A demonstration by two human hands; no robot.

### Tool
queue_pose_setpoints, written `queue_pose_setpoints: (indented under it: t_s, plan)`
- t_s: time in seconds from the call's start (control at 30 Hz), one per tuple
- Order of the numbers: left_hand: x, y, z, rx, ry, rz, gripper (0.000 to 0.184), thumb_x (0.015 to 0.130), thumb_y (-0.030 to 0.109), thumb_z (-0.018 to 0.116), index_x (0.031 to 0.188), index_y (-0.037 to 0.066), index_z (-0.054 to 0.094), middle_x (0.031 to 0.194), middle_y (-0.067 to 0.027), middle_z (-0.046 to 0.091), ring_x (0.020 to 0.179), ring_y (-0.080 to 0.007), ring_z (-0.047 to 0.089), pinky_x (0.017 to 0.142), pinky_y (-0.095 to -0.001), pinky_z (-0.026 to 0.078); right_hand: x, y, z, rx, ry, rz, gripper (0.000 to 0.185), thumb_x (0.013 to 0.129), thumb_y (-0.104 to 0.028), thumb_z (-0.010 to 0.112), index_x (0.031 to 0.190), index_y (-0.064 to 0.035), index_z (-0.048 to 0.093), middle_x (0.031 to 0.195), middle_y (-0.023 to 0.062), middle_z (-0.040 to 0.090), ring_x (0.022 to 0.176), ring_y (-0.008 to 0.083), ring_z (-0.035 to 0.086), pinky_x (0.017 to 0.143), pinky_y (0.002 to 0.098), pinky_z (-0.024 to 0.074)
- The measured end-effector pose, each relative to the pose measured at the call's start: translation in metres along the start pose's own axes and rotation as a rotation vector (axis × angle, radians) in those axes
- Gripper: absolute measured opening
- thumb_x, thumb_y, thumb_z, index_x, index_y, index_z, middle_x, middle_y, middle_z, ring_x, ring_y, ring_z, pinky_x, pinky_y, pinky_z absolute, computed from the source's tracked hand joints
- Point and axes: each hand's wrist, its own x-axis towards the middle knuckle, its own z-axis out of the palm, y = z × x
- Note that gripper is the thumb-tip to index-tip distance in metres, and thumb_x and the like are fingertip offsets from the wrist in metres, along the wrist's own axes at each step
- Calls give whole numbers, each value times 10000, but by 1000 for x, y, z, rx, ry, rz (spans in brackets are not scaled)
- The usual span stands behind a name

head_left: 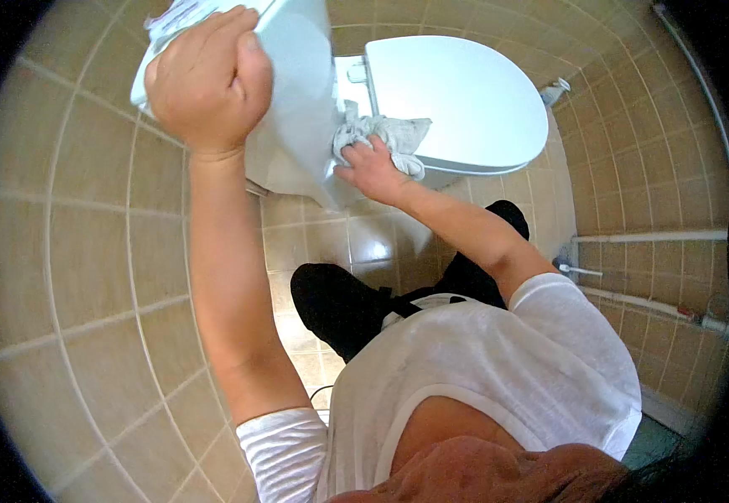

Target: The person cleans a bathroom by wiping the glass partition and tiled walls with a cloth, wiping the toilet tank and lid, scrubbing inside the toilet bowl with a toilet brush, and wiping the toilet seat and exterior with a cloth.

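My left hand [209,80] is curled into a fist on the top edge of the white toilet tank [289,75]; whatever its fingers hold, if anything, is hidden. Bunched in my right hand [373,170] is a damp-looking grey cloth [402,132]. That hand presses the cloth low against the toilet, where the tank meets the seat hinge. The toilet lid [456,101] is down, and a loose flap of the cloth lies over its near corner.
A white packet with purple print [181,15] lies on the tank beyond my left fist. Tiled walls [88,251] stand close on both sides. White pipes [653,237] run along the right wall, with a small tap-like fitting [578,270] near my right elbow.
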Motion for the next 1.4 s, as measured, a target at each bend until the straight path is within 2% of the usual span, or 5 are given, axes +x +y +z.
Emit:
queue_pose_setpoints:
  t_s: [0.23, 0.63, 0.97, 1.07, 1.4]
  plan:
    - [4, -6, 6, -110, 35, 77, 186, 752, 115, 490, 782, 68, 667, 801, -57, 666, 751, -194, 640, 676, -299, 481, -62, 17, 3, 66, -63, -177, 245, 731, -218, 532, 937, -113, 614, 1105, 64, 483, 1051, 233, 436, 911, 433, 321]
    - [4, 3, -7, -206, -113, 26, 266, 822, 90, 427, 912, -47, 636, 912, -162, 645, 853, -285, 621, 787, -355, 464, -179, 67, -55, 148, -74, 295, 178, 725, -223, 588, 868, -139, 655, 1112, -17, 554, 1043, 166, 481, 926, 399, 318]
    - [6, 6, -8, -144, -142, 72, 281, 820, 79, 407, 915, -72, 625, 912, -174, 642, 863, -303, 616, 792, -373, 466, -301, 123, -75, -57, -50, 983, 284, 675, -77, 606, 940, -171, 649, 1140, 93, 527, 1027, 255, 480, 889, 394, 370]
    - [4, 0, -7, -154, -122, 100, 282, 820, 77, 401, 911, -69, 625, 916, -172, 642, 870, -302, 615, 795, -374, 465, -301, 123, -104, 206, 379, 1404, 445, 639, 29, 555, 1022, -186, 622, 1082, 162, 519, 980, 329, 486, 854, 383, 400]
    - [0, 5, -10, -102, -119, 64, 295, 832, 85, 391, 932, -82, 613, 930, -200, 630, 880, -320, 609, 810, -394, 457, -208, 41, -53, 495, 434, 1231, 648, 638, 37, 606, 1229, -179, 451, 1232, 208, 377, 1143, 366, 376, 944, 390, 348]
